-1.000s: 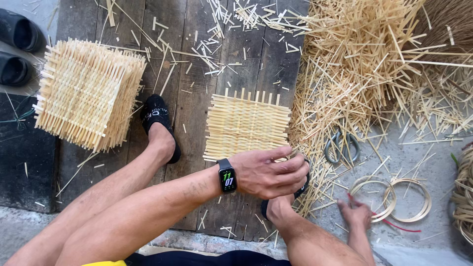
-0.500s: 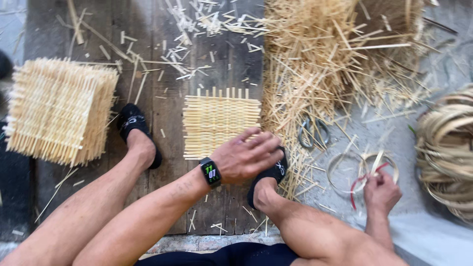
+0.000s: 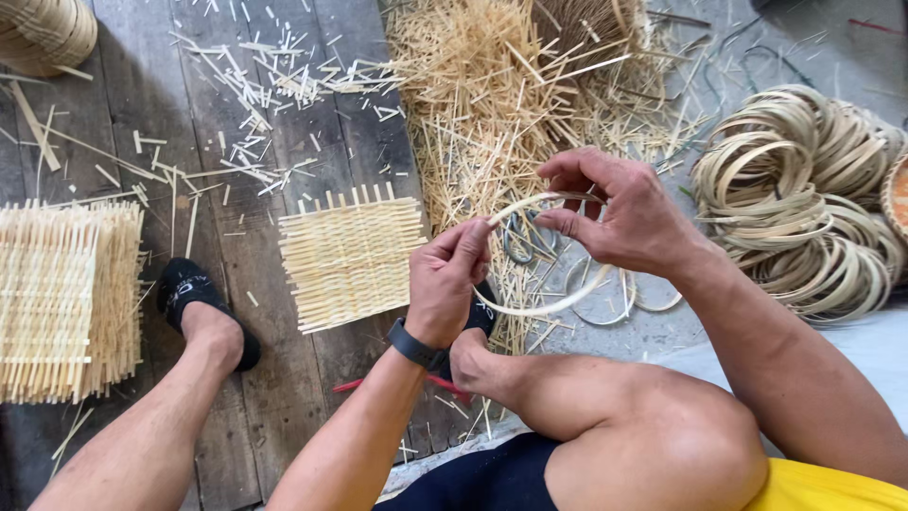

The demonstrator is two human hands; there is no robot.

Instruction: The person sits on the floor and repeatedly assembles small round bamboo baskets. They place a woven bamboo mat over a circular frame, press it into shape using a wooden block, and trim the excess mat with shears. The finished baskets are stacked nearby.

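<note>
Dark wooden floor planks (image 3: 236, 114), littered with cut slivers. Left hand (image 3: 446, 284), watch (image 3: 414, 344) at the wrist, closed with fingertips pinching the near left side of a thin bamboo hoop (image 3: 544, 308). Right hand (image 3: 629, 218) closed on the hoop's upper right arc, holding it above the floor, in front of the knees. Small woven mat (image 3: 352, 254) flat on the planks just left of the left hand. Stack of woven mats (image 3: 66, 298) at far left. Pile of straw-coloured sticks (image 3: 492, 104) beyond the hands. Heap of hoops (image 3: 804, 189) at right. Scissors (image 3: 518, 241) under the held hoop.
</note>
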